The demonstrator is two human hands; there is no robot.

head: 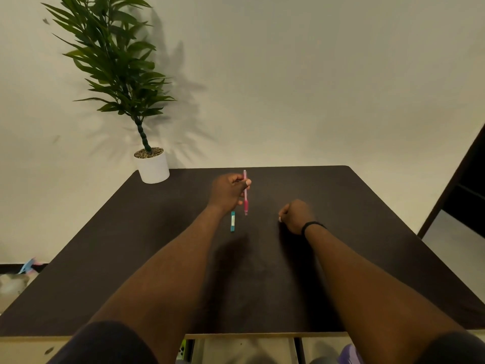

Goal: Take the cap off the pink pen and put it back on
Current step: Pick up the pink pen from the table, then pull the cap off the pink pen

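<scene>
The left hand (228, 191) gripped the pink pen (245, 193) above the counter (341, 206), long axis running away from the person; the right hand (296, 216), clenched, sat well apart rightward.

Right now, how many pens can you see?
2. The pink pen is held upright in the left hand. A teal pen lies on the table, partly behind that hand. The closed right hand might hide something.
</scene>
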